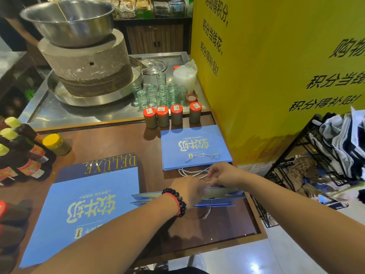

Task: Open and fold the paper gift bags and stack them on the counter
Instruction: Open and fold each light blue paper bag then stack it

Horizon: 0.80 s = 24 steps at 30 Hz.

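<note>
Blue paper bag (pixel 217 196) stands edge-on at the desk's (pixel 122 143) near right, both hands at its top rim. Left hand (pixel 189 191) and right hand (pixel 225 175) have fingers curled, pinching the rim or cord; exact hold unclear. Risks: uneven pull tears the paper or crumples a gusset; rope handle (pixel 207 211) snags. Finished stack (pixel 195 148) just behind could get nudged into the red-capped jars (pixel 173 116).
</note>
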### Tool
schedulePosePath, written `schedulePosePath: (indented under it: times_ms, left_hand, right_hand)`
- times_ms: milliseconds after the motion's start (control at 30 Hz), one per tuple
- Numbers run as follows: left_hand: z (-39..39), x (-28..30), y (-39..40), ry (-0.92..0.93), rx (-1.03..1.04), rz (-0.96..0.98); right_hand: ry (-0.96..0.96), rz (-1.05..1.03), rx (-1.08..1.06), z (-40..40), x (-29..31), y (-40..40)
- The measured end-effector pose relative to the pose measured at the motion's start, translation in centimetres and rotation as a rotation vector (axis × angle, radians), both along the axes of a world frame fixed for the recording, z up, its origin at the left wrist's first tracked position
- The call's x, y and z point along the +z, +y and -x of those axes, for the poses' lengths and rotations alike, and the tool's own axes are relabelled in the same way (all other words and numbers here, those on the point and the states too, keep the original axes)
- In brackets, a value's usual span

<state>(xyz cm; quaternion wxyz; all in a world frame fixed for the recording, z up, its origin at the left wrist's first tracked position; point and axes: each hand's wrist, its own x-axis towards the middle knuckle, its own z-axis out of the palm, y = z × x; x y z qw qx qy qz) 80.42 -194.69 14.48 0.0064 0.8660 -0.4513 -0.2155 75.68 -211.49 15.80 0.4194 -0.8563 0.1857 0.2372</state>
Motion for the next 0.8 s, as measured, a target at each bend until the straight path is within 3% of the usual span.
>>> schedulePosePath:
  times_ms: [333,500,667,800]
  left_hand:
    - [0.3,0.0,0.4,0.056,0.033,0.044]
    - [0.3,0.4,0.5,0.137,0.135,0.175]
    - [0.4,0.6,0.2,0.121,0.112,0.137]
    - [0.7,1.1,-0.2,0.107,0.081,0.096]
  right_hand:
    - [0.049,-0.084,0.082,-0.2,-0.4,0.2]
    - [-0.032,0.114,0.269,-0.4,-0.1,0.8]
    - [-0.004,0.007,0.111,0.6,0.2,0.7]
    - [0.06,0.021,0.213,1.2,0.3,0.5]
